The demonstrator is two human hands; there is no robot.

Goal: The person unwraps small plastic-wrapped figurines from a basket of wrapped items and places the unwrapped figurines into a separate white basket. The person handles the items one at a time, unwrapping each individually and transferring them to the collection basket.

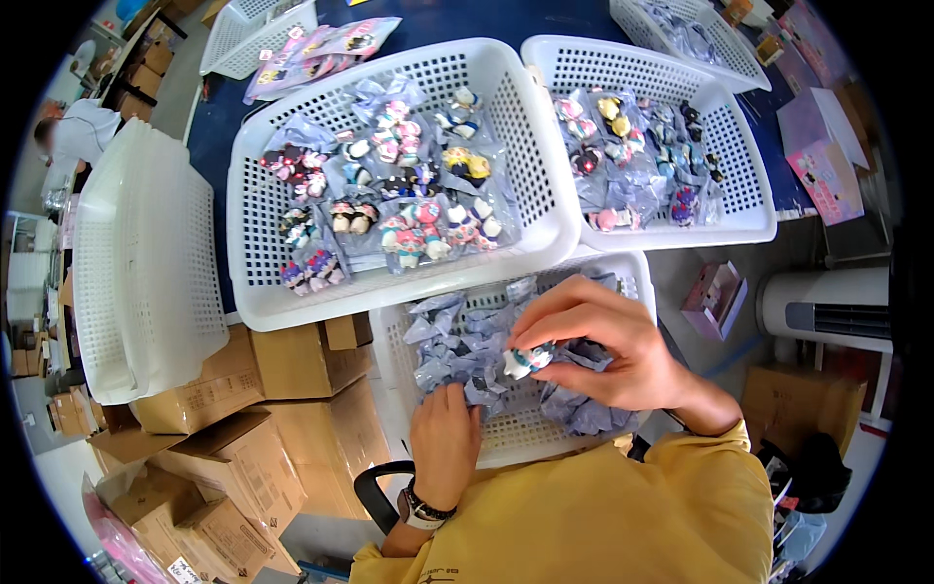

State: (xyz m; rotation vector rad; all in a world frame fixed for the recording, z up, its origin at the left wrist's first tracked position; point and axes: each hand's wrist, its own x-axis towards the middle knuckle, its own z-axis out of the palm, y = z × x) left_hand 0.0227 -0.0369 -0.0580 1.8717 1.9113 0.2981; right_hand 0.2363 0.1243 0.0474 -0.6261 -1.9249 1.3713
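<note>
Before a blue tabletop (477, 18), pinches a white-and-teal figurine (526, 362) in the right hand (628, 352) above the near basket (516, 428), perhaps by its edges for a clear view; rests the curled left hand (445, 433) against grey packets (446, 358) (can't tell whether gripping), near bagged figurines (413, 234) in a farther basket (409, 288).

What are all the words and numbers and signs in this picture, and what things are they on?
I don't copy out writing, but here's where it shows:
Yellow shirt: dark print at the picture's lower edge, too small to read surely.
White label, lower left: dark marks, too blurred.
Brown box: faint print, too small.
Pink packs: colourful print, too small.
Figurine in the right hand: none that I can make out.
</note>
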